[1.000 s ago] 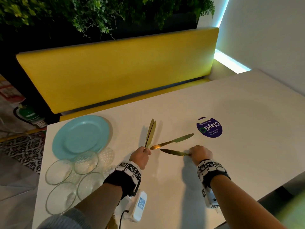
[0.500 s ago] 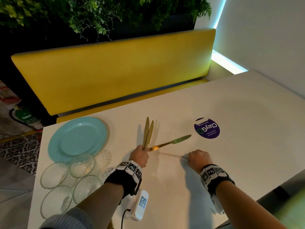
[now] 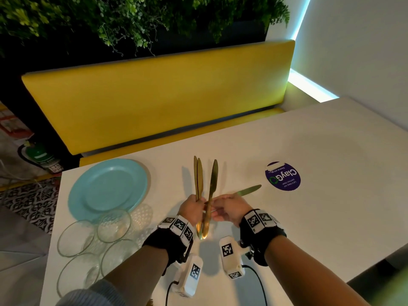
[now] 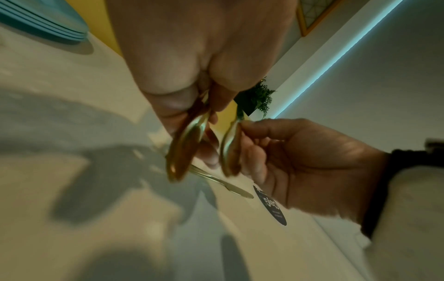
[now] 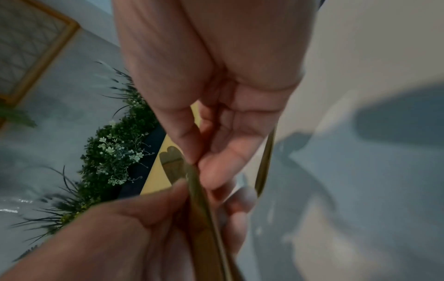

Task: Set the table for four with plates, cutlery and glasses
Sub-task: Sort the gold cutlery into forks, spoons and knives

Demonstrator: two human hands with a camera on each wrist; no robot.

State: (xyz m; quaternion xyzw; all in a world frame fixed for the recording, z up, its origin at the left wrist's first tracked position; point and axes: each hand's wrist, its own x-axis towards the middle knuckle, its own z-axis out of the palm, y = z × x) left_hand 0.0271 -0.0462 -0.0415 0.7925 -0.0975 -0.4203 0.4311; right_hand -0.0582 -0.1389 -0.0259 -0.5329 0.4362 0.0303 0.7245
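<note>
Fingers (image 4: 250, 129) of the right hand (image 3: 229, 207) pinch a gold knife (image 3: 212, 186) beside two clamped in the left hand (image 3: 191, 208).
Handover risk: a loosened bundle could clatter onto the table (image 3: 309, 151); one knife (image 3: 248, 190) lies there.

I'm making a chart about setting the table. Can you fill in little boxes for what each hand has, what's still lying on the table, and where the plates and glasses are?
left hand: grips two gold knives, blades up
right hand: pinches a third gold knife beside those two
lying on table: one gold knife, near the purple sticker
plates: turquoise stack, at the table's left end
glasses: four clear ones, just in front of the plates
places set: none yet
</note>
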